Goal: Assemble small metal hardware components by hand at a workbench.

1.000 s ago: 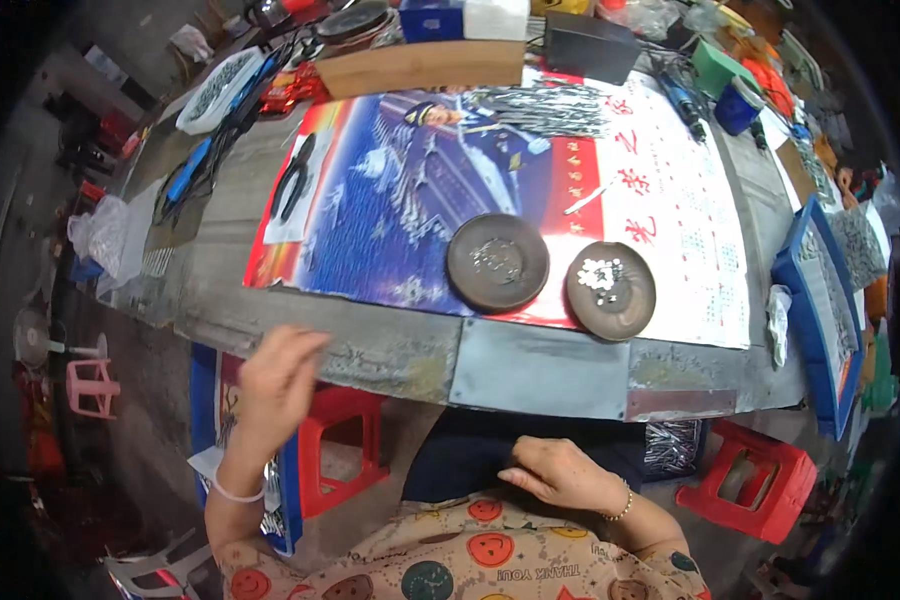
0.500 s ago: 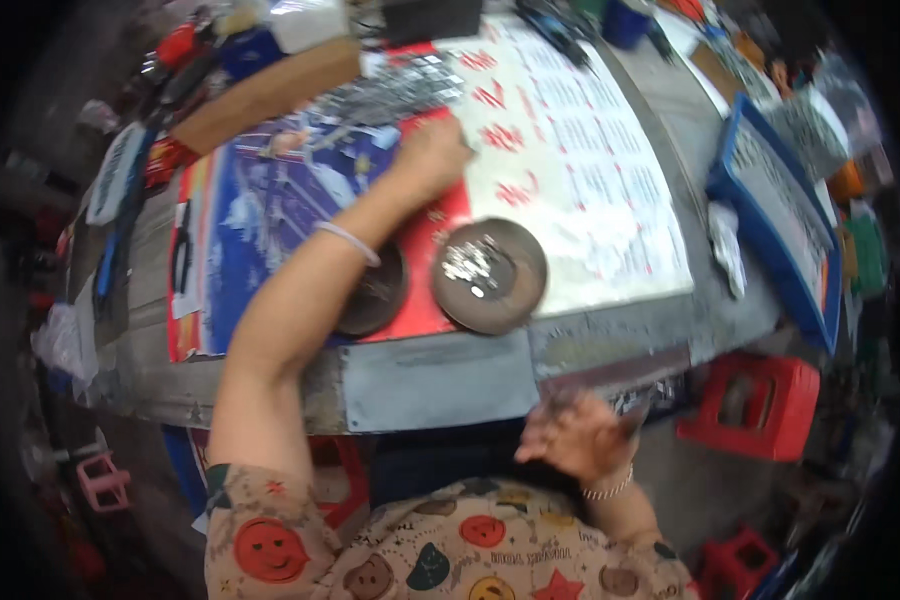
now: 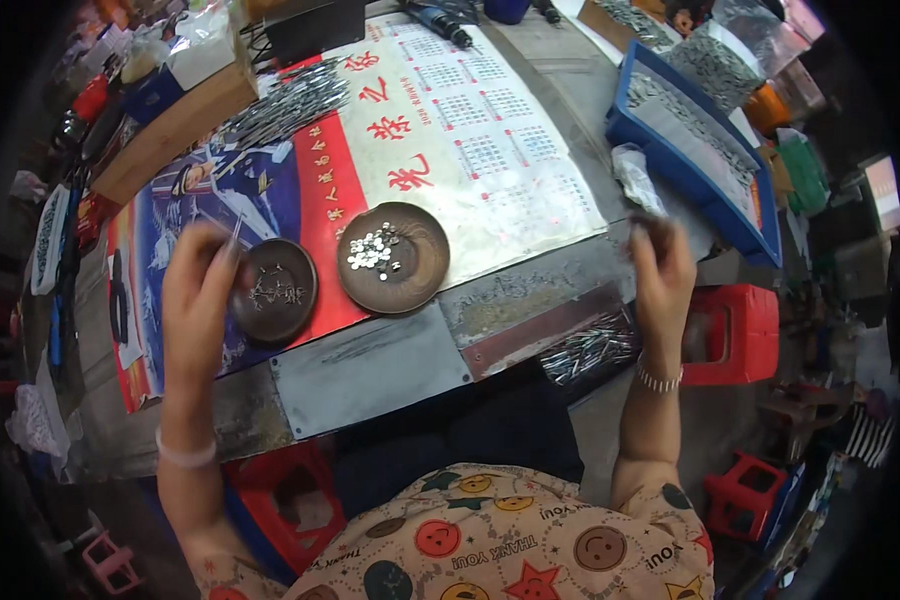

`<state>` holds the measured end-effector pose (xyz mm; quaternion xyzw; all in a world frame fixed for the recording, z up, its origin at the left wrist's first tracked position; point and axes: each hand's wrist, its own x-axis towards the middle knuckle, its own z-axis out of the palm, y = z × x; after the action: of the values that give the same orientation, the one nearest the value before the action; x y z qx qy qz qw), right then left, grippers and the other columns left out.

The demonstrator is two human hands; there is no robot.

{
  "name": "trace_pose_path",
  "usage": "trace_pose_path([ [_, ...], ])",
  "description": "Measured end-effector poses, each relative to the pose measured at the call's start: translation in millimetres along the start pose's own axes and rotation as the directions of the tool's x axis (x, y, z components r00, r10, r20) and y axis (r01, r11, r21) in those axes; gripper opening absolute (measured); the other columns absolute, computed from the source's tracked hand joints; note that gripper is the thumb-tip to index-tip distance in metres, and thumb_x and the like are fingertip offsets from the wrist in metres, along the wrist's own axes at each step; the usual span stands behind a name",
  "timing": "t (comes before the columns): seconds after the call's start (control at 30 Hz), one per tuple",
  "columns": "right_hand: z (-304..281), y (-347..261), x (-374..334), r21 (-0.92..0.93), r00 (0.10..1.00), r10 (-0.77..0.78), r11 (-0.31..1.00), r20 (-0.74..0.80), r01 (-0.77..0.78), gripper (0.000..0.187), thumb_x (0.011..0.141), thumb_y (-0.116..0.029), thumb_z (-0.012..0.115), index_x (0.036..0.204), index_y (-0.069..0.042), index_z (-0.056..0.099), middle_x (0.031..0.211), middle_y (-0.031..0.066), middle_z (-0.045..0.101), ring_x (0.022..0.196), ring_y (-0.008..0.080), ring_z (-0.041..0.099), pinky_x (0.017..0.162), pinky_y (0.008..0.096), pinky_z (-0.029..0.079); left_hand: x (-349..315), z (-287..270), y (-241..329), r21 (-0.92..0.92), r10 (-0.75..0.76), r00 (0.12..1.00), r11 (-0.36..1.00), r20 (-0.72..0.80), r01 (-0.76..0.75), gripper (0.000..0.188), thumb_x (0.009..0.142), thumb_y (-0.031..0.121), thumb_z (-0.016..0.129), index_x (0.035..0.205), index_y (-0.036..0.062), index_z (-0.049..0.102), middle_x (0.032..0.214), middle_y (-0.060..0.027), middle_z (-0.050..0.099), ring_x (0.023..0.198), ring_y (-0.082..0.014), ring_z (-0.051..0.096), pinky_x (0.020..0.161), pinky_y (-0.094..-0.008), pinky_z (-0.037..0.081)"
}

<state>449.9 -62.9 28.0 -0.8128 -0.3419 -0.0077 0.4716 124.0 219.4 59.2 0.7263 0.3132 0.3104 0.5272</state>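
Observation:
My left hand (image 3: 198, 290) is closed in a pinch beside the left dark bowl (image 3: 305, 318). A slim silvery metal piece (image 3: 236, 232) sticks up from its fingertips. Small dark pin-like parts (image 3: 278, 288) lie in that bowl. To its right, a brown bowl (image 3: 427, 262) holds shiny round discs (image 3: 371, 249). My right hand (image 3: 662, 275) is raised over the table's right front edge. Its thumb and fingers press together; blur hides what they may hold. Behind the bowls lies a heap of thin metal rods (image 3: 290, 105).
A calendar poster (image 3: 490, 215) lies under the bowls. In front is a grey metal plate (image 3: 370, 372), beside a container of metal pieces (image 3: 592, 350). A blue tray (image 3: 625, 128), a crumpled plastic bag (image 3: 632, 175) and a cardboard strip (image 3: 175, 135) stand around. A red stool (image 3: 735, 335) is at right.
My left hand has come back from the rod heap to beside the left bowl, with a slim metal piece. My right hand has risen from near my lap, its fingers now closed. The view has turned.

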Motion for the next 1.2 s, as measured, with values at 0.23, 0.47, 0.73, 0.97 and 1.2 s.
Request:
trace_pose_path([
  [0.23, 16, 92, 103, -0.708, 0.983, -0.052, 0.687, 0.178, 0.164, 0.028, 0.09, -0.028, 0.057, 0.099, -0.001, 0.053, 0.106, 0.0246, 0.061, 0.096, 0.0413, 0.059, 0.077, 0.0503, 0.047, -159, 4, 3, -0.308, -0.28, 0.948, 0.925, -0.152, 0.224, 0.02, 0.094, 0.009, 0.054, 0.112, -0.0016, 0.052, 0.081, -0.0036, 0.056, 0.064, -0.0066, 0.05, 0.057, -0.0187, 0.041],
  [0.47, 23, 101, 112, -0.776, 0.979, -0.104, 0.598, 0.176, 0.202, 0.031, 0.094, -0.031, 0.048, 0.089, -0.002, 0.053, 0.081, 0.0239, 0.064, 0.079, 0.0432, 0.062, 0.07, 0.0528, 0.048, -201, 39, -5, -0.601, -0.33, 0.927, 0.783, -0.18, 0.162, 0.024, 0.093, 0.012, 0.059, 0.111, -0.0034, 0.055, 0.083, -0.0063, 0.059, 0.062, -0.0073, 0.05, 0.053, -0.0192, 0.04],
  [0.73, 16, 105, 116, -0.687, 0.945, -0.11, 0.661, 0.308, 0.301, 0.03, 0.091, -0.03, 0.053, 0.089, 0.0, 0.051, 0.083, 0.0255, 0.064, 0.08, 0.0465, 0.061, 0.072, 0.0541, 0.046, -196, 62, -2, -0.694, -0.331, 0.943, 0.685, -0.025, 0.221, 0.023, 0.094, 0.008, 0.056, 0.112, -0.0051, 0.055, 0.085, -0.0068, 0.058, 0.063, -0.0074, 0.05, 0.054, -0.0192, 0.04],
  [0.97, 8, 117, 133, -0.598, 0.962, -0.124, 0.762, 0.243, 0.249, 0.045, 0.095, -0.039, 0.044, 0.084, 0.001, 0.059, 0.083, 0.0267, 0.062, 0.084, 0.0452, 0.06, 0.073, 0.0501, 0.046, -197, 75, 2, -0.682, -0.26, 0.963, 0.693, 0.065, 0.233, 0.023, 0.095, 0.01, 0.055, 0.111, -0.0069, 0.055, 0.088, -0.0067, 0.055, 0.065, -0.0085, 0.05, 0.057, -0.0197, 0.041],
  [1.2, -34, 121, 121, -0.468, 0.986, -0.019, 0.878, 0.165, 0.095, 0.035, 0.09, -0.032, 0.059, 0.099, 0.001, 0.055, 0.089, 0.0217, 0.062, 0.083, 0.0351, 0.061, 0.074, 0.0403, 0.046, -195, 71, -9, -0.715, -0.345, 0.936, 0.639, 0.063, 0.284, 0.023, 0.095, 0.009, 0.055, 0.113, -0.006, 0.055, 0.088, -0.0079, 0.057, 0.065, -0.0086, 0.05, 0.058, -0.0201, 0.042],
])
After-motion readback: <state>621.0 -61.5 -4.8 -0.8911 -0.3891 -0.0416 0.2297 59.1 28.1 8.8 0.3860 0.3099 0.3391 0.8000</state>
